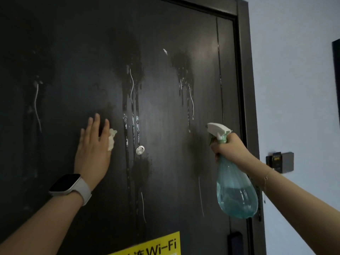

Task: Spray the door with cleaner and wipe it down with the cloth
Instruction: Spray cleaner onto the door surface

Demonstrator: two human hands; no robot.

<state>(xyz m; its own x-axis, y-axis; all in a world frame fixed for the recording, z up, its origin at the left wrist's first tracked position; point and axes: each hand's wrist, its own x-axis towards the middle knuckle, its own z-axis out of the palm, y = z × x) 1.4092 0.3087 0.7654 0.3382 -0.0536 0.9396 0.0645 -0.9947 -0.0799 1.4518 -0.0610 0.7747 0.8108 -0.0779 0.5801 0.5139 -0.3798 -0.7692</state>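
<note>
A dark door (165,34) fills most of the view, with wet patches and drips running down its middle and right side. My left hand (93,150) lies flat against the door with fingers spread, pressing a small white cloth (111,139) that peeks out by the thumb. My right hand (230,148) grips the neck of a teal spray bottle (235,190) with a white trigger head (218,130), nozzle aimed at the door. The bottle holds some liquid at its bottom.
A round metal peephole (140,150) sits between my hands. A yellow Wi-Fi sticker (152,245) is at the bottom. The dark door frame (244,70) borders a pale wall with a small wall switch box (279,161). A black lock panel (234,242) is low on the door's right side.
</note>
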